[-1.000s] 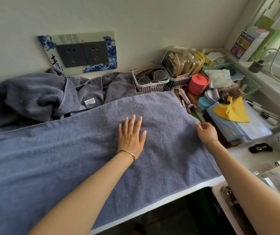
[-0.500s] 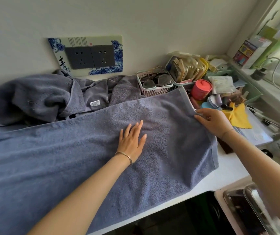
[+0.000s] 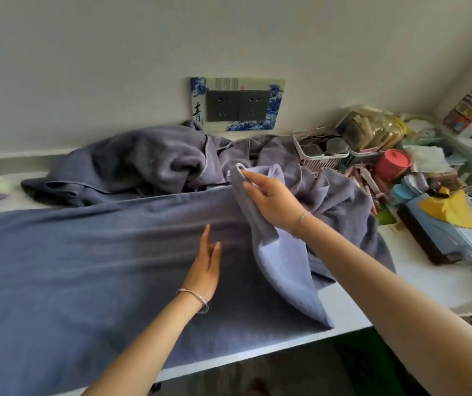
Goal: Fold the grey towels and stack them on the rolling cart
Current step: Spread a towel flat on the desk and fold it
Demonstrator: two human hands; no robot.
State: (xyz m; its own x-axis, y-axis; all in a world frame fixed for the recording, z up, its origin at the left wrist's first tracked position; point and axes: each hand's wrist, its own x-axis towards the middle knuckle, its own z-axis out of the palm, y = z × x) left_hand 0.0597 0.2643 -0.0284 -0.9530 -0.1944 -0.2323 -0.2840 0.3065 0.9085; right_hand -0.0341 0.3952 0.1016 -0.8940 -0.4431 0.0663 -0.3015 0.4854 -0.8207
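Since the earlier frame the right hand [image 3: 272,204] has lifted the right end of the towel [image 3: 86,267] leftward, pinching its corner. The left hand [image 3: 206,270], fingers straight, rests on the towel, which lies lengthwise left-to-right on the counter [image 3: 434,284].

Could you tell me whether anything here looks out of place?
Only the crumpled grey towels heaped below the socket plate, unfolded. The lifted end of the spread towel is held by the right hand.
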